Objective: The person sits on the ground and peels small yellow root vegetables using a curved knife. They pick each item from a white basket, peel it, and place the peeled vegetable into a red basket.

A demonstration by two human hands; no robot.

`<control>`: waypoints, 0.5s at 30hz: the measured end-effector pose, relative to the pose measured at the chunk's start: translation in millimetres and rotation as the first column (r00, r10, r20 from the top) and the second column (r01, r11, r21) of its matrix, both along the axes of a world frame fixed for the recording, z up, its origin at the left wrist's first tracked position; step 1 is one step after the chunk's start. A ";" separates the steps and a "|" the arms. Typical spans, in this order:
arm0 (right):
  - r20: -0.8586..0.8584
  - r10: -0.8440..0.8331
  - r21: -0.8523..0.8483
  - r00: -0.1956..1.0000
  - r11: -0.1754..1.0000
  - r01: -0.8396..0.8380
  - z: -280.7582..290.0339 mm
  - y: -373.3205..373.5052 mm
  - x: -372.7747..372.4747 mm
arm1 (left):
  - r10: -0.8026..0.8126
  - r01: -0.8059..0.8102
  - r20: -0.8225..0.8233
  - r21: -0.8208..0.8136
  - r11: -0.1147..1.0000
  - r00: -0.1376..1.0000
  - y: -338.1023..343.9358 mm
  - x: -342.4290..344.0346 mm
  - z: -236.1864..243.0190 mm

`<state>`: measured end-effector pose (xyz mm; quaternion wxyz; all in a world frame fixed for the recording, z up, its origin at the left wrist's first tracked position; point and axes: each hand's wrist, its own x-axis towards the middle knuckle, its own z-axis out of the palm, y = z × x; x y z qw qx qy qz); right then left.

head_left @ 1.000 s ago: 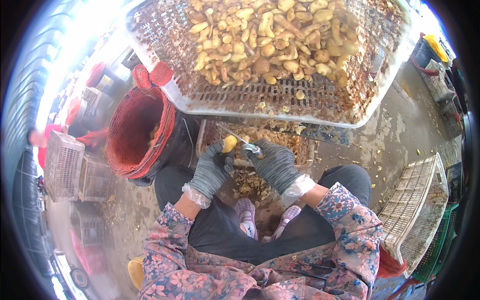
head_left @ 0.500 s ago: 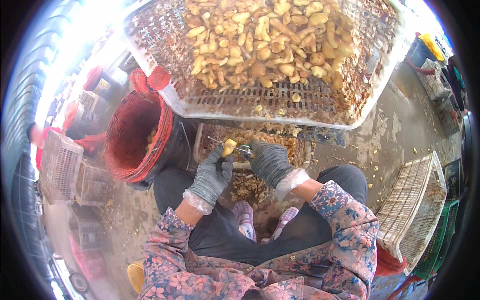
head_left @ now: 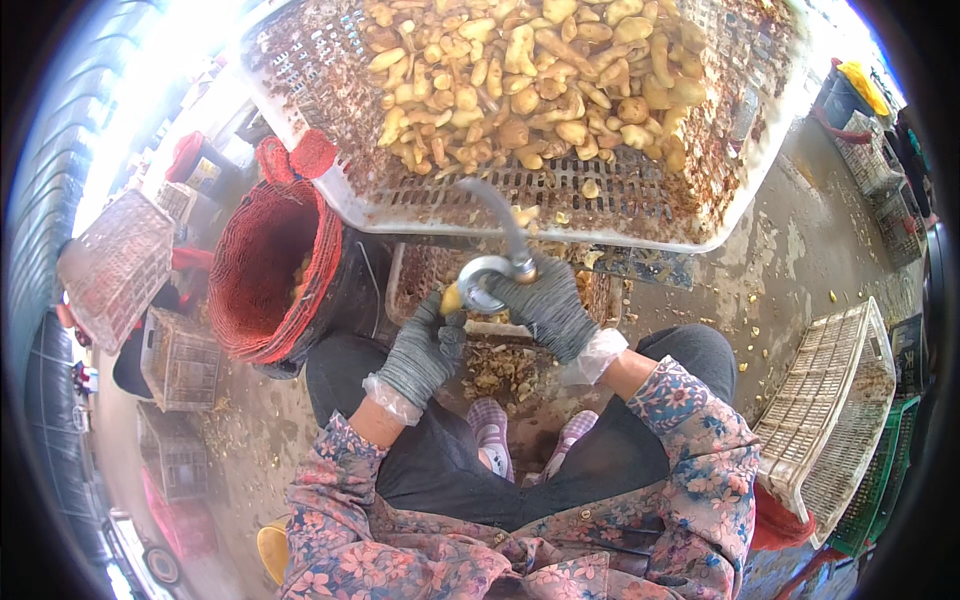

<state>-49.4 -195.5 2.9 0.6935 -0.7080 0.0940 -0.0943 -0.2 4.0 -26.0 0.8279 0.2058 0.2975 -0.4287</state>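
My left hand (head_left: 428,340), in a grey knit glove, is closed around a small yellow knobbly root piece (head_left: 451,300); only its end shows above the fingers. My gloved right hand (head_left: 550,312) grips a metal tool with a curved blade (head_left: 497,215) and a rounded metal part (head_left: 478,283). The blade points up and away, blurred. The rounded part lies close to the root piece; I cannot tell whether they touch. Beyond both hands, a white plastic crate (head_left: 420,222) bears a heap of similar yellow pieces (head_left: 540,85) and brown peel scraps.
Left of my knees stands a dark bucket with a red mesh lining (head_left: 265,275). Below the big crate is a lower tray (head_left: 400,285) with scraps; more peelings (head_left: 498,375) lie between my feet. Stacked crates stand at right (head_left: 825,400) and left (head_left: 180,360). At far left, another crate (head_left: 115,265) is tilted.
My right hand has turned the tool, so its curved blade swings up and away from the root piece. My left hand barely moves. The far-left crate has lifted and tilted.
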 end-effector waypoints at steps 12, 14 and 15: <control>-0.100 0.007 -0.380 0.995 0.924 -0.045 -16.7 -7.1 -8.2 | 0.127 -0.460 0.782 0.219 0.861 0.610 31.5 8.8 39.7; -0.062 0.029 -0.298 0.998 0.954 -0.046 -19.3 -3.9 -13.2 | 0.253 -0.617 0.821 0.146 0.773 0.511 51.6 17.9 60.8; -0.086 0.001 -0.224 0.996 0.974 -0.020 -19.6 -4.2 -15.7 | 0.309 -0.686 0.835 0.109 0.719 0.456 63.1 22.5 71.9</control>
